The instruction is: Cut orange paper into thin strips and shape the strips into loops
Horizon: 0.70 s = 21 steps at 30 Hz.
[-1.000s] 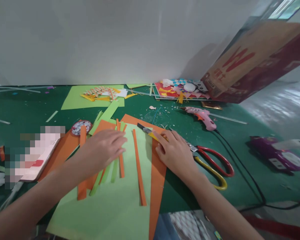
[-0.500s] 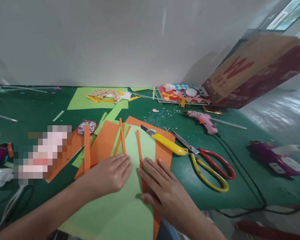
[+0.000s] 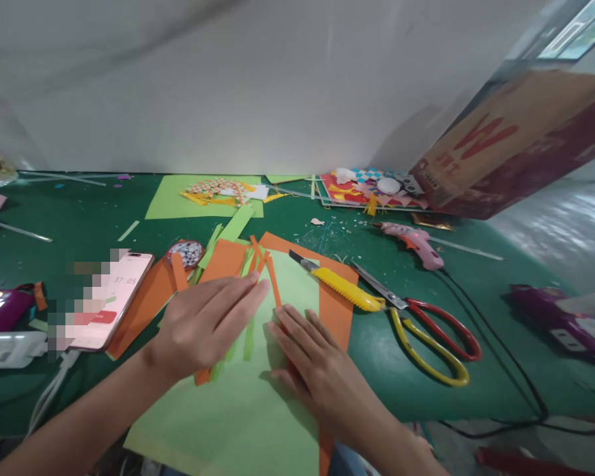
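Note:
A light green paper sheet (image 3: 242,410) lies on an orange sheet (image 3: 334,311) on the green table (image 3: 79,218). My left hand (image 3: 208,324) lies flat with fingers stretched out, on a bunch of orange and green paper strips (image 3: 238,264). Beside it my right hand (image 3: 312,370) rests flat on the green sheet, its fingers spread, covering the lower part of one orange strip (image 3: 274,281). Neither hand holds anything. A yellow utility knife (image 3: 340,289) lies on the orange sheet just beyond my right hand.
Scissors with red and yellow handles (image 3: 426,330) lie right of the knife. A pink glue gun (image 3: 411,241) with a black cord, a phone (image 3: 112,297), a tape roll (image 3: 186,252), a cardboard box (image 3: 515,145) and woven paper crafts (image 3: 213,190) stand around.
My right hand let go of the yellow knife and came down onto the green sheet. My left hand slid over the strips and pushed them together. The camera shifted slightly.

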### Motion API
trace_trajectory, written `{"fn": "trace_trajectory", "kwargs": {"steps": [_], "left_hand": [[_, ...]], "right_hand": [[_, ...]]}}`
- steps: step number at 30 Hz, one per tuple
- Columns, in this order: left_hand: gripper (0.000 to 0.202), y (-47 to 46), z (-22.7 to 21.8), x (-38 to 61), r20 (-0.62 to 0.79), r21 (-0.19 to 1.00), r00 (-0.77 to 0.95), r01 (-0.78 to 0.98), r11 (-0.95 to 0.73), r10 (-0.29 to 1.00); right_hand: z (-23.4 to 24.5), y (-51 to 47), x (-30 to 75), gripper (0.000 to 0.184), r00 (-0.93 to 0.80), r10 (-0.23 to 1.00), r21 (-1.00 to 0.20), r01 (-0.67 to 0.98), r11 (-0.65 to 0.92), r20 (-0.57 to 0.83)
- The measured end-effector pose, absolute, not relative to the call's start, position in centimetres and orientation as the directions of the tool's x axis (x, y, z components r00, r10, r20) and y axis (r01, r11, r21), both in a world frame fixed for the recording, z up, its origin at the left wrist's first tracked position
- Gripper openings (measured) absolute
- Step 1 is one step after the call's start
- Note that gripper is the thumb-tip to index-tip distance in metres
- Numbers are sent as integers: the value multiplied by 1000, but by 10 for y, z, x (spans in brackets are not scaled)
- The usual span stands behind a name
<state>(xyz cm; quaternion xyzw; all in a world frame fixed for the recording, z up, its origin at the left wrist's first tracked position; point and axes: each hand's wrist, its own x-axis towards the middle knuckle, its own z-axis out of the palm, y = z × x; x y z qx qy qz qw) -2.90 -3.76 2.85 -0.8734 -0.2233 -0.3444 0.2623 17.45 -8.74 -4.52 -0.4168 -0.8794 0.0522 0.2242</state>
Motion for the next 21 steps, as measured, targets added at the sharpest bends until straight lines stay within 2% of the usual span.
{"fn": "trace_trajectory", "kwargs": {"steps": [2,4,6,8,10,12,15,18,20,21], "left_hand": [[22,-41,30,-27,739,-264,647,537,-801,190],[26,-48,26,-21,696,-292,710,420,-859,110],[26,-56,20,-12,618,-333,784,320,-887,50],[24,-64,13,-3,533,-383,846,245,-891,4],[24,-69,9,4,522,-402,852,208,-892,-37],[26,-71,8,8,515,-378,857,217,-900,-9],[23,-68,5,11,514,-283,853,268,-921,90],[16,-62,-2,13,505,-131,831,342,-931,234],[21,-58,-9,13,403,-52,854,381,-923,330],[22,-56,-13,12,353,-48,872,380,-924,340]], "right_hand": [[-42,-87,177,41,-510,771,-393,666,635,382],[-36,-85,180,39,-400,838,-603,583,544,370],[-29,-83,183,45,-182,959,-855,438,276,217],[-20,-79,185,56,-41,997,-967,248,-50,-63],[-13,-75,185,51,-36,969,-959,156,-238,-246],[-10,-71,185,44,-59,949,-939,173,-297,-311],[-9,-66,188,47,-59,947,-936,184,-301,-316],[-10,-61,195,51,-32,962,-943,210,-259,-272],[-10,-60,200,49,10,975,-938,272,-216,-222],[-10,-59,202,48,25,979,-928,315,-200,-202]]}}
